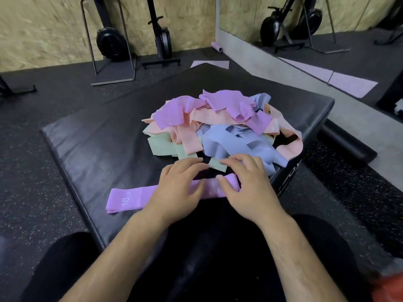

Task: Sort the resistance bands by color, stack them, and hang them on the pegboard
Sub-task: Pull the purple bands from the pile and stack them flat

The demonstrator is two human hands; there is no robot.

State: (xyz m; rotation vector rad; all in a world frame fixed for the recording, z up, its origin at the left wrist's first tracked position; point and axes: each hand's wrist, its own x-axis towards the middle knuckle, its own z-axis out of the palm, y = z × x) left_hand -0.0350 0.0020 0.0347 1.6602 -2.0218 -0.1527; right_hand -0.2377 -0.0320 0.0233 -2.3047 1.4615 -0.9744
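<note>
Black padded box [87,138] in front of person, w/ mixed pile of bands [218,127] (purple, peach, blue, green) on far-right part. Nearer, purple 10 LB band [128,198] lies flat, under both hands. Left hand [178,186] presses its middle, fingers relaxed; right hand [244,184] rests on its right end, fingers loose, gripping nothing.

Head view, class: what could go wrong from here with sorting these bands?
The mixed pile is tangled; pulling one band may drag others off the black pad.
A peach band droops over the pad's right edge and could slip off.
The purple band may shift when the left hand and right hand lift.
</note>
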